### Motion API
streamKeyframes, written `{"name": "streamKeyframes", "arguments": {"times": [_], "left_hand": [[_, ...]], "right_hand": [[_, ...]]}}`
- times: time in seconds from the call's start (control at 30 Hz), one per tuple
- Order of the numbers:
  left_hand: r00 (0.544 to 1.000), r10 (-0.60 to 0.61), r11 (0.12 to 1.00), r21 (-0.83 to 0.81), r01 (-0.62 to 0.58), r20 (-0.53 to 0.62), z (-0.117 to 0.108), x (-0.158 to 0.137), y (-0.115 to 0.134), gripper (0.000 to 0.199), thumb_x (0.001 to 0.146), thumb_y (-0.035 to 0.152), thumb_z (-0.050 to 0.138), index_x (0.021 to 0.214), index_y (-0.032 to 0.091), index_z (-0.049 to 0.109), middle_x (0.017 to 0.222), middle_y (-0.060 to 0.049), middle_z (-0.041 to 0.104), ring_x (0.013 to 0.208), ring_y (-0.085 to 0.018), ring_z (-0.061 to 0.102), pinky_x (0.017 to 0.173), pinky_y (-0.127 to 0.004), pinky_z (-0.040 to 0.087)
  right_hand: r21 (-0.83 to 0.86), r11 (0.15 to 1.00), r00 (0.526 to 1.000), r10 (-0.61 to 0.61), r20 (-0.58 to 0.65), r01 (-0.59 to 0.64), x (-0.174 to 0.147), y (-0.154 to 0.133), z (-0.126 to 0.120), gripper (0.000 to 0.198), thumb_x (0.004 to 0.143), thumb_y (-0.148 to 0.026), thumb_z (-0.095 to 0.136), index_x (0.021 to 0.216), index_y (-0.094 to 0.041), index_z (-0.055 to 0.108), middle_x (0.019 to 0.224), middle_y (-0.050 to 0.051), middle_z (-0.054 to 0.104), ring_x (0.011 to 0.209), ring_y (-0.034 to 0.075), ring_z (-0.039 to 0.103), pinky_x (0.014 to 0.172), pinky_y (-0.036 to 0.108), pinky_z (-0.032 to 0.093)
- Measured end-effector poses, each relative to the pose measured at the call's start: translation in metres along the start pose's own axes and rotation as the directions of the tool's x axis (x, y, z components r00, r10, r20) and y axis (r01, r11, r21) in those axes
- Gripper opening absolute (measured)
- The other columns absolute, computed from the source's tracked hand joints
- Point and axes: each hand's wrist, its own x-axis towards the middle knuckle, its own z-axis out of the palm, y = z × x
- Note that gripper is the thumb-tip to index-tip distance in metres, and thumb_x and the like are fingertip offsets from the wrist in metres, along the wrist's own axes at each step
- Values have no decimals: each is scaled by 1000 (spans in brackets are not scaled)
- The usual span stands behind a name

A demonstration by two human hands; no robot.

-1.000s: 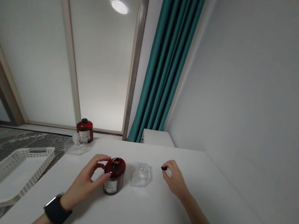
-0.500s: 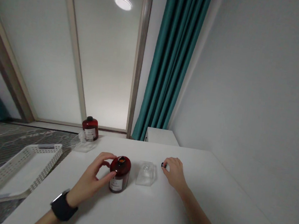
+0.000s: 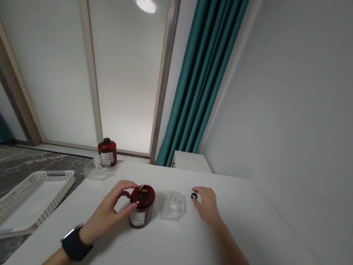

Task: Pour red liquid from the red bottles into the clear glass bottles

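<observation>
A dark red glass bottle [image 3: 142, 205] with a white label stands upright on the white table, its neck uncapped. My left hand [image 3: 108, 210], with a watch on the wrist, grips it from the left between thumb and fingers. To its right lies a clear plastic piece [image 3: 173, 205] with a raised middle. Farther right a small black cap [image 3: 194, 195] rests on the tabletop, its hollow side showing. My right hand [image 3: 207, 204] is just beside the cap, thumb and index finger parted around it.
Another red bottle [image 3: 107, 153] with a black cap stands at the table's far left corner, with clear plastic pieces [image 3: 99, 171] beside it. A white perforated basket [image 3: 24, 204] sits left of the table [image 3: 162, 254]. A white cabinet [image 3: 192, 160] and a green curtain [image 3: 203, 76] are beyond.
My right thumb and index finger have loosened from the black cap, which now shows more of its hollow. My left hand and the bottle stay in place.
</observation>
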Motion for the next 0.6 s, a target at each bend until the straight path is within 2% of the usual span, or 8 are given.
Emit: {"name": "streamKeyframes", "arguments": {"times": [0.17, 0.3, 0.43, 0.5, 0.6], "left_hand": [[1000, -22, 1000, -9, 22, 3, 0, -1, 1, 29, 89, 24, 61, 118, 24, 56, 114, -8, 58, 104, -24, 59, 85, -35, 54], [1000, -14, 999, -40, 14, -2, 0, 0, 2, 28, 88, 23, 62, 116, 25, 57, 113, -8, 58, 103, -23, 59, 84, -34, 54], [1000, -29, 997, -72, 29, -10, -1, 0, 2, 25, 90, 24, 60, 114, 23, 58, 113, -8, 59, 104, -24, 59, 85, -36, 52], [998, -55, 996, -66, 53, -23, -3, 0, 1, 23, 92, 26, 57, 114, 22, 58, 114, -9, 60, 104, -24, 59, 89, -38, 50], [995, -80, 996, -42, 77, -64, -7, -1, 0, 21, 94, 29, 54, 112, 21, 59, 113, -9, 62, 103, -24, 59, 91, -39, 48]], "right_hand": [[96, 995, 999, 19, -45, -15, 3, -4, -10, 21, 82, -18, 54, 99, -23, 65, 101, 7, 73, 98, 27, 63, 100, 51, 38], [217, 976, 996, 22, -81, -4, 7, -21, -30, 17, 87, -23, 50, 96, -22, 64, 100, 9, 73, 98, 27, 65, 94, 47, 46], [346, 938, 997, 25, -67, 0, 10, -59, -51, 21, 92, -27, 46, 105, -22, 62, 100, 8, 72, 94, 23, 68, 85, 37, 53], [493, 869, 999, 44, -3, -37, 10, -82, -57, 23, 89, -27, 50, 109, -22, 60, 102, 7, 72, 100, 23, 67, 92, 38, 50], [595, 802, 995, 1, 97, -59, 7, -115, -54, 35, 86, -26, 57, 121, -24, 55, 112, 6, 70, 110, 23, 64, 100, 43, 46]]}}
